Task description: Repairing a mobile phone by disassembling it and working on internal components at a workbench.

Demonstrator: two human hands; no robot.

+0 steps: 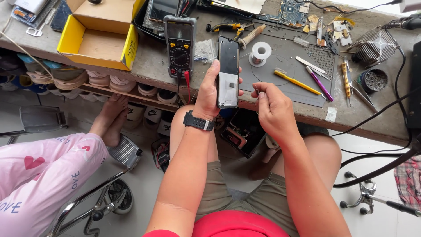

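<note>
My left hand (207,92) holds an opened phone body (228,72) upright, its dark inner side facing me, over the front edge of the workbench (149,66). A black watch sits on that wrist. My right hand (272,109) is just right of the phone, fingers pinched together near its lower right side; whether something tiny sits between the fingertips I cannot tell.
A black and yellow multimeter (179,44) with red and black leads lies left of the phone. On the grey mat (285,57) are a solder spool (260,52), yellow brush (296,81), purple tool (320,83) and tweezers. A yellow box (98,35) stands at left. Another person's pink-trousered legs (44,171) rest on a wheelchair.
</note>
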